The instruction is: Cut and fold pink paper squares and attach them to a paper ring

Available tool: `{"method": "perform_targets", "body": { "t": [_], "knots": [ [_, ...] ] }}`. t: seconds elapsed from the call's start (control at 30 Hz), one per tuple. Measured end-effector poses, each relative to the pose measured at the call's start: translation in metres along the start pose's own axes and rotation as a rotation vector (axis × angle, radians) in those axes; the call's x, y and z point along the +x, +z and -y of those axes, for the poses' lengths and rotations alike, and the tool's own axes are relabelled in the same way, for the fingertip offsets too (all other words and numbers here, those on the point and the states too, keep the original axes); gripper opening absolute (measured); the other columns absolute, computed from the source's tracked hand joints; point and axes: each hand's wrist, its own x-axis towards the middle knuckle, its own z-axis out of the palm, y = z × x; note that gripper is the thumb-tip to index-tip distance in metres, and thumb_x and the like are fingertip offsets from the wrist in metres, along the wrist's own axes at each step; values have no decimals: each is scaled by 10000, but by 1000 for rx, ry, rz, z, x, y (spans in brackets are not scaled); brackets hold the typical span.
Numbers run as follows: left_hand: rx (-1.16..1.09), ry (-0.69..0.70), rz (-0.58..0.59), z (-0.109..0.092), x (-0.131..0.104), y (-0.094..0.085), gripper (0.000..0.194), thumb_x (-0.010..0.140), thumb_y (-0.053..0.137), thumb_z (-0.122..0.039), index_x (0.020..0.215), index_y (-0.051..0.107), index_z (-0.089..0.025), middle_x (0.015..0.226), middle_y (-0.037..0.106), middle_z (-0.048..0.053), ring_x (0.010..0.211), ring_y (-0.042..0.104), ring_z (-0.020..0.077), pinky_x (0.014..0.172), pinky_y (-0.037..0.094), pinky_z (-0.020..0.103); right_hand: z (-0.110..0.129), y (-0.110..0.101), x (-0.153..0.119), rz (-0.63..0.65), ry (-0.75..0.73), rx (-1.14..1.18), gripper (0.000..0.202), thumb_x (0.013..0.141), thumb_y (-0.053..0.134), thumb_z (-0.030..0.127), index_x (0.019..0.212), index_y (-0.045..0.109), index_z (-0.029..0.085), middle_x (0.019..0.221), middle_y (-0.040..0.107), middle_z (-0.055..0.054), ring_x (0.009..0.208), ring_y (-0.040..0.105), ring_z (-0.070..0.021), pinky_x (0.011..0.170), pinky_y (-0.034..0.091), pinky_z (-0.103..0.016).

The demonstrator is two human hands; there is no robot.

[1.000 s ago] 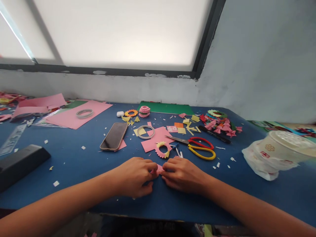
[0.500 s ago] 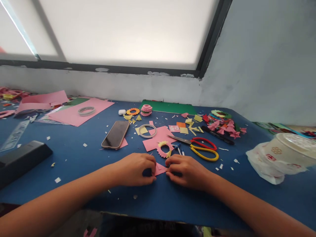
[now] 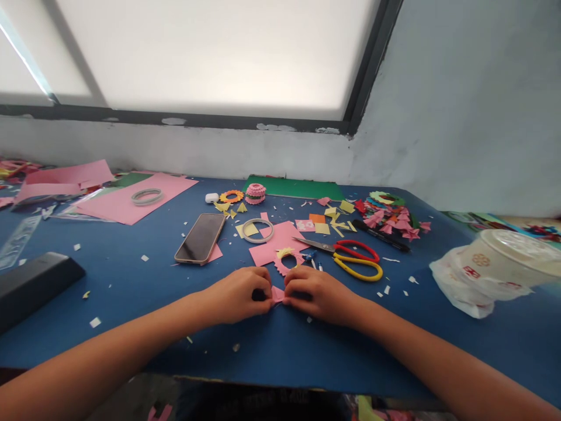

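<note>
Between my two hands is a small piece of folded pink paper (image 3: 277, 294), pinched from both sides just above the blue table. My left hand (image 3: 243, 295) closes thumb and fingertips on its left edge. On its right edge, my right hand (image 3: 322, 294) grips in the same way. Just beyond the fingers lies a pink and yellow scalloped paper ring (image 3: 280, 268), partly covered by my right hand. Scissors (image 3: 357, 258) with red and yellow handles rest to the right, their blades over a pink sheet (image 3: 267, 251).
A phone (image 3: 200, 238) lies left of centre, with a roll of tape (image 3: 258, 230) beside it. A black stapler-like object (image 3: 39, 286) sits at the left. Folded paper pieces (image 3: 394, 219) and a black marker (image 3: 381, 235) are farther right. A bagged cup (image 3: 491, 269) stands at the right.
My hands have drawn closer together, and the pink paper between them shows smaller and more folded. The whole view has shifted slightly.
</note>
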Motion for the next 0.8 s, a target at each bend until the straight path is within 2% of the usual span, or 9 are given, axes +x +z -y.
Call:
{"method": "perform_targets", "body": {
  "t": [0.2, 0.37, 0.53, 0.8],
  "knots": [
    [-30, -90, -17, 2, 2, 1, 134, 769, 603, -216, 664, 642, -144, 785, 541, 16, 712, 537, 132, 660, 399, 230, 8, -4, 3, 46, 123, 26, 97, 858, 536, 218, 862, 615, 161, 931, 528, -66, 863, 523, -169, 776, 452, -297],
    [-37, -107, -7, 2, 1, 2, 123, 760, 612, -221, 666, 643, -146, 788, 537, 16, 732, 530, 140, 666, 392, 235, 4, -4, 3, 56, 114, 44, 49, 817, 602, 201, 837, 614, 158, 893, 509, -48, 831, 520, -159, 758, 445, -278],
    [-55, -150, -5, 0, 1, 1, 122, 750, 608, -225, 659, 642, -151, 757, 530, 5, 691, 527, 132, 639, 383, 228, 8, -1, 4, 79, 130, 26, 98, 863, 508, 170, 845, 603, 150, 866, 520, -44, 765, 516, -141, 713, 430, -260],
    [-86, -214, -40, 3, 5, 7, 122, 698, 623, -203, 593, 589, -151, 696, 542, -17, 632, 521, 116, 586, 357, 215, 18, 1, 14, 92, 296, 33, 97, 816, 527, 156, 722, 552, 159, 760, 486, 2, 692, 478, -116, 647, 371, -234]
  ]
}}
